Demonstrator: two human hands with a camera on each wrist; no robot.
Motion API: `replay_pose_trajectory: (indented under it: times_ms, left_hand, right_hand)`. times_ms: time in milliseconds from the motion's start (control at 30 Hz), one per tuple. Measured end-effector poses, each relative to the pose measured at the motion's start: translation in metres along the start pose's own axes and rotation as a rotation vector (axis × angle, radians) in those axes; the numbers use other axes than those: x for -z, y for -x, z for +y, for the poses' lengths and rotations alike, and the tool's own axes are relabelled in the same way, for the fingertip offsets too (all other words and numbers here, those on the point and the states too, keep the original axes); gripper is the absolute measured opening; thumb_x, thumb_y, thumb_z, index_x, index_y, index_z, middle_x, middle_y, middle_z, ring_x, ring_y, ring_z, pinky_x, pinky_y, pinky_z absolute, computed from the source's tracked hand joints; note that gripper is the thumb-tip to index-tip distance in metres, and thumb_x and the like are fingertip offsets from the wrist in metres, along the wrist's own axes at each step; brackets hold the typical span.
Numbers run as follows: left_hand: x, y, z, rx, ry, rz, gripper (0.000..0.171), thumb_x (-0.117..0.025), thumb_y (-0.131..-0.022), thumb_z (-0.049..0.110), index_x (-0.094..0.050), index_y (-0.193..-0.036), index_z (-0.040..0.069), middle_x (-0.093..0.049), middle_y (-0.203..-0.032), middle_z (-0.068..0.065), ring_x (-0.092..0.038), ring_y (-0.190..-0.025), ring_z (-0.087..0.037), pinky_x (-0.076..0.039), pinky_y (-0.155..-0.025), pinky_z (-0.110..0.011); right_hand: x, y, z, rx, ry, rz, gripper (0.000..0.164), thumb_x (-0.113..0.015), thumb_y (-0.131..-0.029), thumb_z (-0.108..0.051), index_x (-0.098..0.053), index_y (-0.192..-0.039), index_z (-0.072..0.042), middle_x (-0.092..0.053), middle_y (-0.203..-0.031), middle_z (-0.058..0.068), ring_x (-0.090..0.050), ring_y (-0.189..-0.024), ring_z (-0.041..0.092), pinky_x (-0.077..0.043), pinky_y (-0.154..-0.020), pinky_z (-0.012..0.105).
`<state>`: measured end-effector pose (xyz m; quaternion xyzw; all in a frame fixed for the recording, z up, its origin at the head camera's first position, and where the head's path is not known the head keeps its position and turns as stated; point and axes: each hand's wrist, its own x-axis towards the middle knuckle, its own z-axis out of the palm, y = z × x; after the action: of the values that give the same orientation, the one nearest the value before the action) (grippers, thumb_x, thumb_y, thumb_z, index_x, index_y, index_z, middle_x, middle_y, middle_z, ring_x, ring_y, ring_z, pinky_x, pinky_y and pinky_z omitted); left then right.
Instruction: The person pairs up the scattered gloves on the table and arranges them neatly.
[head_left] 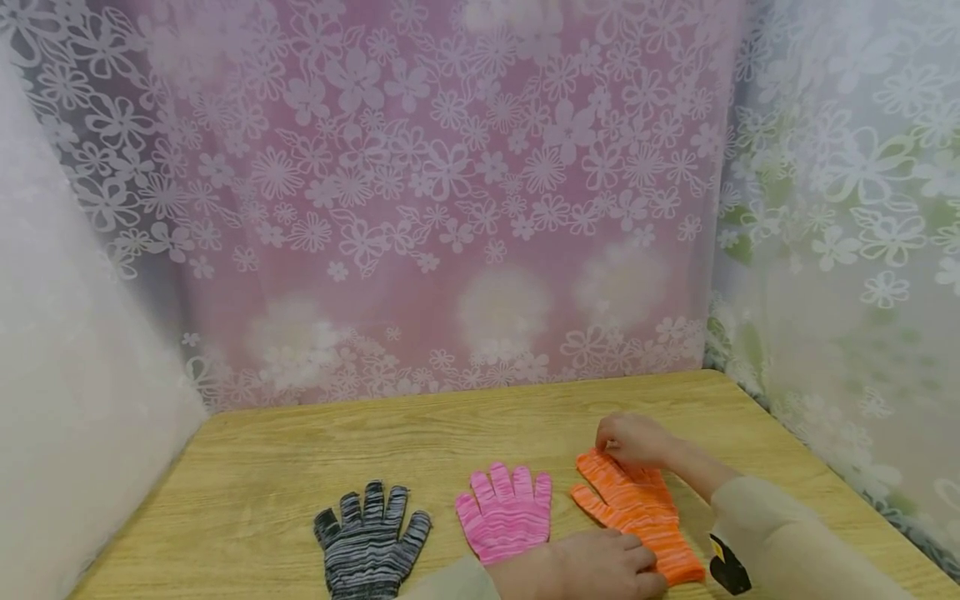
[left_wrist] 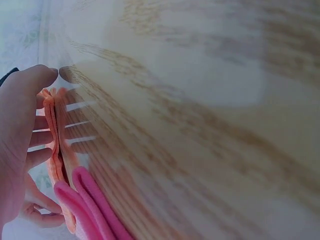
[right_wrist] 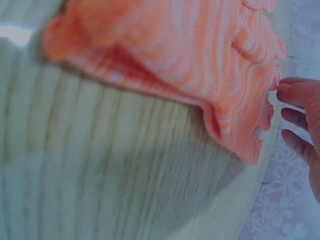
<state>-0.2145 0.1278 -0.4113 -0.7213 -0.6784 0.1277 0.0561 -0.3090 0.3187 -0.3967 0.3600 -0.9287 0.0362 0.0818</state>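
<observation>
An orange-and-white knitted glove (head_left: pixel 652 517) lies flat on the wooden table, its fingers toward the far side. My left hand (head_left: pixel 592 567) rests across its lower part near the cuff, fingers extended; the left wrist view shows that hand's fingers (left_wrist: pixel 41 137) along the glove's edge. At the glove's fingertips is my right hand (head_left: pixel 636 439), its fingers bent downward. In the right wrist view the right hand's fingers (right_wrist: pixel 296 92) are spread apart, right at the glove's finger ends. A pink knitted glove (head_left: pixel 510 512) lies to the left, partly hidden by my left forearm.
A black-and-grey knitted glove (head_left: pixel 371 533) lies farther left on the table (head_left: pixel 450 425), palm area toward the near edge. Flower-patterned curtains (head_left: pixel 450 208) hang behind the table and along both sides. A black patch with a yellow mark (head_left: pixel 729 568) shows by the right sleeve.
</observation>
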Motion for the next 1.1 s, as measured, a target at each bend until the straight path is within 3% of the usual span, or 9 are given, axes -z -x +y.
replay_pose_trajectory:
  times_ms: [200, 433, 700, 867, 1100]
  left_hand:
    - [0.0, 0.0, 0.001, 0.008, -0.022, 0.0, 0.031, -0.038, -0.099, 0.039, -0.052, -0.124, 0.025, -0.051, -0.113, 0.012, -0.046, -0.101, 0.002, -0.034, -0.087, -0.01]
    - [0.001, 0.0, 0.001, 0.021, -0.015, -0.027, 0.034, -0.037, -0.099, 0.04, -0.05, -0.127, 0.026, -0.05, -0.116, 0.013, -0.044, -0.105, 0.002, -0.033, -0.089, -0.01]
    - [0.001, 0.001, 0.002, 0.004, -0.029, 0.01, 0.031, -0.039, -0.099, 0.038, -0.052, -0.123, 0.026, -0.051, -0.111, 0.012, -0.046, -0.1, 0.001, -0.036, -0.085, -0.011]
    - [-0.001, 0.0, 0.002, -0.005, -0.067, 0.036, 0.029, -0.039, -0.099, 0.037, -0.053, -0.121, 0.026, -0.052, -0.108, 0.012, -0.047, -0.096, 0.0, -0.037, -0.082, -0.011]
    - [-0.001, 0.0, 0.001, 0.005, -0.041, 0.01, 0.031, -0.039, -0.098, 0.04, -0.052, -0.123, 0.026, -0.051, -0.111, 0.013, -0.046, -0.1, 0.001, -0.035, -0.085, -0.011]
  right_hand:
    - [-0.002, 0.006, 0.004, 0.156, 0.07, 0.055, 0.009, -0.069, -0.079, -0.006, -0.074, -0.081, -0.014, -0.066, -0.089, -0.001, -0.058, -0.083, 0.018, -0.049, -0.071, 0.034]
    - [-0.002, 0.009, 0.005, 0.205, 0.131, 0.066, 0.013, -0.068, -0.079, -0.004, -0.071, -0.08, -0.016, -0.062, -0.082, -0.004, -0.055, -0.079, 0.016, -0.048, -0.069, 0.032]
    - [-0.003, 0.011, 0.006, 0.178, 0.142, 0.071, 0.014, -0.067, -0.079, -0.002, -0.068, -0.076, -0.016, -0.056, -0.076, -0.005, -0.051, -0.072, 0.013, -0.045, -0.064, 0.028]
    - [-0.002, 0.011, 0.006, 0.133, 0.133, 0.044, 0.013, -0.066, -0.08, -0.002, -0.069, -0.079, -0.015, -0.059, -0.08, -0.004, -0.054, -0.077, 0.015, -0.048, -0.07, 0.032]
    - [0.0, 0.011, 0.006, 0.051, 0.063, 0.008, 0.012, -0.065, -0.081, -0.004, -0.072, -0.081, -0.014, -0.063, -0.092, 0.001, -0.058, -0.088, 0.021, -0.048, -0.077, 0.038]
